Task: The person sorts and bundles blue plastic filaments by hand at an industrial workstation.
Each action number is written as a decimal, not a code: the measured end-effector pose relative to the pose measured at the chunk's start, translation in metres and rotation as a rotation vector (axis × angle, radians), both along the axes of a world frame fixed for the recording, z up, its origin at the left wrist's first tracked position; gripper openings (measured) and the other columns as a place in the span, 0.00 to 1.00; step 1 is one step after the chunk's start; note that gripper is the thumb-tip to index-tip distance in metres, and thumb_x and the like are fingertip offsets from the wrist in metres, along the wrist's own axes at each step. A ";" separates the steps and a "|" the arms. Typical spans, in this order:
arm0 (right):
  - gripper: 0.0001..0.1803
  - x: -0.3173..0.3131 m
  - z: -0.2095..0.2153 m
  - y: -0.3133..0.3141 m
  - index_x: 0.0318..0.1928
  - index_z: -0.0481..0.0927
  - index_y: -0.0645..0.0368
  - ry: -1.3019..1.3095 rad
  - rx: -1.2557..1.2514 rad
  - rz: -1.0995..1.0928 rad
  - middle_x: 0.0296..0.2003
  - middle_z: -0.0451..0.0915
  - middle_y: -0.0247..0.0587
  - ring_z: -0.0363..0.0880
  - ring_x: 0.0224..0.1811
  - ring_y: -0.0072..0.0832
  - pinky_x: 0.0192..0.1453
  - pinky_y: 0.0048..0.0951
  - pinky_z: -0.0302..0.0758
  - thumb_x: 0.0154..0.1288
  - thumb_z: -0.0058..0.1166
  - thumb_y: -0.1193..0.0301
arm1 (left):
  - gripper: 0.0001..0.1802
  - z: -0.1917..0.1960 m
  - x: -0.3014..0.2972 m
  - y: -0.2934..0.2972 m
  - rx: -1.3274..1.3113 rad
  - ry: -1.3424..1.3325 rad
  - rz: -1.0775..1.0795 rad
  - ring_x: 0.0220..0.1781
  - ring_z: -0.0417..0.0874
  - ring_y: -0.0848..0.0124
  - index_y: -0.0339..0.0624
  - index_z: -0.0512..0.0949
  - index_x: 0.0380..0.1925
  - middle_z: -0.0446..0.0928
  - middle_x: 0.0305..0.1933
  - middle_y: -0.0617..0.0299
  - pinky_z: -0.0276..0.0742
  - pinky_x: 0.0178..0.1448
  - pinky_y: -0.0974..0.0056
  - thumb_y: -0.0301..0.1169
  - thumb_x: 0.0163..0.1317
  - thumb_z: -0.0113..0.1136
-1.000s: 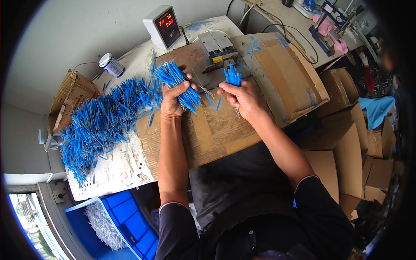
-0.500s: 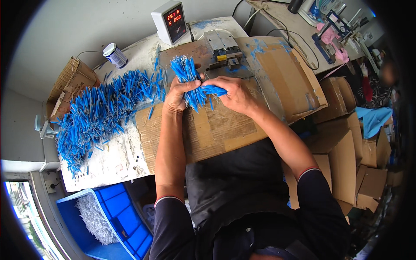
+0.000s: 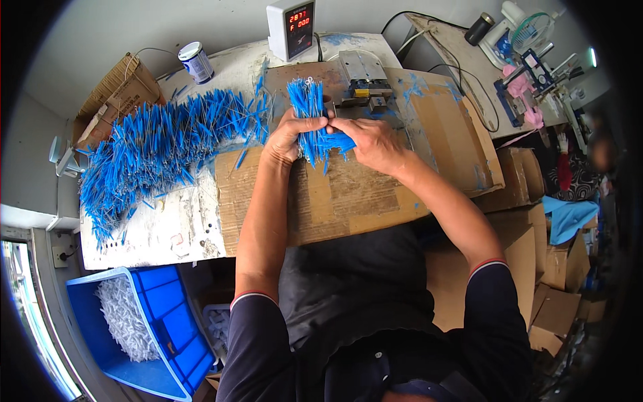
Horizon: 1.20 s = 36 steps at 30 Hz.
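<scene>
A thick bundle of thin blue sticks with wire ends (image 3: 306, 100) stands roughly upright in my left hand (image 3: 282, 139), the thumb pressed across its front. My right hand (image 3: 376, 144) is closed, its fingertips meeting the left thumb at the bundle's right side. A smaller bunch of blue sticks (image 3: 340, 143) lies sideways under the right fingers, pointing right. Its inner ends are hidden where the two hands meet. Both hands are above a worn cardboard sheet (image 3: 261, 211). Left of them spreads a large heap of the same sticks (image 3: 157, 151).
Behind my hands sits a small metal fixture (image 3: 365, 70). A white box with a red digital display (image 3: 291, 30) and a tin can (image 3: 195, 63) stand at the back. Lower left is a blue crate (image 3: 171, 321) with whitish pieces. Cardboard boxes (image 3: 519, 181) stand at the right.
The whole view has shifted slightly. The right-hand bunch now sits closer against the bundle, its sticks more fanned out. A digit on the display has changed.
</scene>
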State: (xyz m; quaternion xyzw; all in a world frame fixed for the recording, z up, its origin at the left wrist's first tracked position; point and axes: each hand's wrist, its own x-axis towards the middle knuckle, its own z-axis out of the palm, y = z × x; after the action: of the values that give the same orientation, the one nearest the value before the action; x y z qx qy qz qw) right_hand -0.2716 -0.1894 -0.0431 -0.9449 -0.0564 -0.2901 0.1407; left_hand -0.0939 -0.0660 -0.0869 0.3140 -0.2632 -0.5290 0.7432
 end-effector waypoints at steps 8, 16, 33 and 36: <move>0.26 -0.026 0.005 0.023 0.50 0.82 0.59 -0.125 -0.081 -0.010 0.44 0.84 0.39 0.87 0.41 0.39 0.42 0.37 0.84 0.45 0.59 0.85 | 0.34 -0.005 0.007 0.000 -0.062 0.129 0.027 0.39 0.88 0.62 0.31 0.68 0.64 0.82 0.47 0.52 0.89 0.45 0.59 0.20 0.57 0.69; 0.15 -0.046 -0.024 0.021 0.46 0.82 0.62 -0.176 0.080 -0.144 0.38 0.84 0.41 0.86 0.37 0.36 0.39 0.34 0.82 0.56 0.60 0.83 | 0.33 -0.006 0.008 0.000 -0.037 0.163 0.044 0.39 0.88 0.61 0.35 0.68 0.64 0.82 0.47 0.51 0.90 0.44 0.57 0.20 0.58 0.69; 0.07 -0.010 -0.050 0.031 0.40 0.78 0.57 -0.159 2.532 -0.209 0.25 0.75 0.29 0.66 0.20 0.17 0.19 0.21 0.57 0.71 0.62 0.69 | 0.39 0.000 0.000 0.005 -0.182 0.081 -0.136 0.37 0.87 0.60 0.33 0.66 0.66 0.80 0.45 0.51 0.88 0.43 0.56 0.20 0.53 0.71; 0.05 -0.020 -0.045 0.027 0.38 0.80 0.54 -0.363 2.304 -0.278 0.27 0.77 0.28 0.70 0.22 0.18 0.22 0.23 0.63 0.68 0.64 0.70 | 0.37 -0.004 0.001 0.006 -0.264 0.168 -0.101 0.39 0.87 0.59 0.33 0.66 0.66 0.81 0.46 0.51 0.88 0.46 0.55 0.20 0.55 0.69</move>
State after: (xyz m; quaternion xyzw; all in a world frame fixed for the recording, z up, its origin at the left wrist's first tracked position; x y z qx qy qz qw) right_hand -0.2921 -0.1621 -0.0879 -0.2024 0.3237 -0.3131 0.8696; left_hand -0.0932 -0.0596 -0.0904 0.1545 -0.2828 -0.5507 0.7700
